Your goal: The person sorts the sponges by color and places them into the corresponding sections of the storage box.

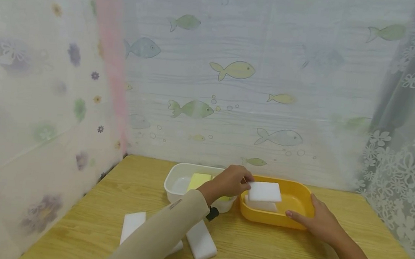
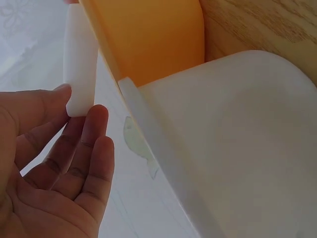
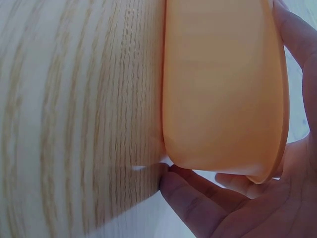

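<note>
My left hand (image 1: 229, 180) pinches a white sponge (image 1: 265, 191) by its left end, above the left part of an orange plastic basin (image 1: 270, 219). Below it, another white sponge (image 1: 267, 206) sits inside the basin. In the left wrist view, thumb and fingertips are on the end of the held sponge (image 2: 81, 54). My right hand (image 1: 323, 222) grips the basin's right end, its thumb at the front rim. From the right wrist, the fingers (image 3: 193, 203) are seen curving around the outside of the basin wall (image 3: 223, 94).
Left of the orange basin stands a white basin (image 1: 175, 190) with a yellow sponge (image 1: 199, 180) in it, partly hidden by my left arm. More white sponges (image 1: 201, 243) lie on the wooden table (image 1: 255, 257) in front. A fish-patterned curtain (image 1: 197, 82) hangs behind.
</note>
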A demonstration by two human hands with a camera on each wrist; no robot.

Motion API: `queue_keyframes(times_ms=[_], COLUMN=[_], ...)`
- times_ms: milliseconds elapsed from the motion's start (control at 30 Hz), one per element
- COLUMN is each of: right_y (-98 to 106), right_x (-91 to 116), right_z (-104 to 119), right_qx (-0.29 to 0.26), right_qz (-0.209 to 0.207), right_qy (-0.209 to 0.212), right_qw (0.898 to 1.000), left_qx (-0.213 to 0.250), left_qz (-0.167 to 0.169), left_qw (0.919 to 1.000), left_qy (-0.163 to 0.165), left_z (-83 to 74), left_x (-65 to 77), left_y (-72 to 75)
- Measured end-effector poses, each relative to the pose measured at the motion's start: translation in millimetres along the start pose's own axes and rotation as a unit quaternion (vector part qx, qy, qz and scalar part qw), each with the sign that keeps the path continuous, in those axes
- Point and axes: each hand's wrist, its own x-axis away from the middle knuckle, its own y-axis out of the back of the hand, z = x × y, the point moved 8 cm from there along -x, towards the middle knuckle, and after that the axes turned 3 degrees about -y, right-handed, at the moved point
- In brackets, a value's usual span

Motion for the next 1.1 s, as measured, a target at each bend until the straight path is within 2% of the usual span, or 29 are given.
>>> queue_keyframes(times_ms=[333, 567, 1100], right_y=[-1, -2, -1], right_x=[0, 0, 0], right_z=[-3, -1, 0], right_qx=[-0.001, -0.006, 0.005], right_qz=[0.008, 0.006, 0.008], right_qy=[-0.007, -0.001, -0.002], right_qw=[1.000, 1.000, 1.000], left_qx=[-0.014, -0.046, -0.072], left_qz=[0.014, 0.026, 0.030], left_qw=[0.9997, 0.9986, 0.9969], left_qy=[0.014, 0.006, 0.004], left_z=[2.2, -1.1, 0.9], left_x=[-11.0, -12.6, -16.6], left_y=[-10.8, -12.1, -15.7])
